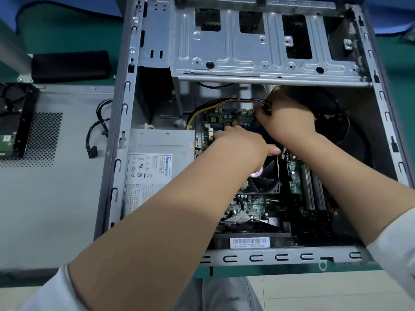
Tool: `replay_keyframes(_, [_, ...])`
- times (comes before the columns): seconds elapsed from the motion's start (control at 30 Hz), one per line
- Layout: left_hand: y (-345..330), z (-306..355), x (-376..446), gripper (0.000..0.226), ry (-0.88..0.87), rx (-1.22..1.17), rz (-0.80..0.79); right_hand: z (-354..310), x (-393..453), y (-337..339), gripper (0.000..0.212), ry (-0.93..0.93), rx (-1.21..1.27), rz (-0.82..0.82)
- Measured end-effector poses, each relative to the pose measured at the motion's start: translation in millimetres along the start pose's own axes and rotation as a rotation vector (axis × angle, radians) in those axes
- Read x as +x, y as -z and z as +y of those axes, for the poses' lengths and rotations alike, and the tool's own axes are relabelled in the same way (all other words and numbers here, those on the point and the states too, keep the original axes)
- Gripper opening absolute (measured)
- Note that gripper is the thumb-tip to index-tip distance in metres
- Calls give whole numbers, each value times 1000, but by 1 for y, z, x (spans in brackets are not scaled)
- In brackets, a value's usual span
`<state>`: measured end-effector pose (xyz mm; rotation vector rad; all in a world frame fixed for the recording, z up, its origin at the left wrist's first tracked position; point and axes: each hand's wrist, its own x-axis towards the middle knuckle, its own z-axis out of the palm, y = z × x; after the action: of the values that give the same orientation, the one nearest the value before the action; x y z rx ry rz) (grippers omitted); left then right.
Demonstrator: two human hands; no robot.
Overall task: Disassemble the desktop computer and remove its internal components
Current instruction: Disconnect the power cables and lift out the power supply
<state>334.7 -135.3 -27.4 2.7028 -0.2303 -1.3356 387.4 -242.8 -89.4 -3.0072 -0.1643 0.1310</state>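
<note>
The desktop computer case [125, 135] lies open on its side on the green surface [74, 37], its grey drive cage [247, 48] across the far end. Inside, at the left, sits the silver power supply [157, 153], whose white label [148, 169] carries the blue brand name "Huntkey" above rows of certification marks and small print too fine to read. The motherboard [251, 207] fills the middle, with "Dual DDR3" printed in white along its left edge near the memory slots, and a black CPU fan [267, 176] at its centre. A white barcode sticker [249, 242] at the near edge reads "Made in China"; its other characters are too small to make out. The left hand [238, 140] reaches over the fan, fingers extended and pressing down on the board near the memory slots. The right hand [285, 113] is curled around a bundle of yellow and black cables [224, 102] at the board's far edge, under the drive cage. Outside the case, to the left, the removed side panel [56, 187] lies flat with a perforated vent, a hard drive [9, 131] resting on it, and a black cable with connector [92, 140] hanging out beside the case.
</note>
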Motion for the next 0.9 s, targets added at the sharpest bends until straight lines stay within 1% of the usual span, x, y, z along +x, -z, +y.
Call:
replay_keyframes(0.23, [-2, -3, -3, 63, -11, -18, 9, 0, 4, 1, 44, -44, 70, -57])
replay_keyframes(0.43, [0, -4, -4, 63, -11, 0, -10, 8, 9, 5, 43, 35, 135, -234])
replay_keyframes(0.5, [1, -3, -4, 63, -13, 23, -9, 11, 11, 5, 41, 40, 124, -234])
replay_keyframes(0.67, [1, -2, -3, 63, -12, 23, -17, 14, 17, 3, 23, 45, 82, -207])
replay_keyframes(0.83, [1, -2, -3, 63, 0, -4, -26, 14, 15, 4, 30, 75, 56, -226])
replay_keyframes(0.9, [1, -2, -3, 61, -5, 15, -31, 14, 13, 4, 27, 85, 66, -197])
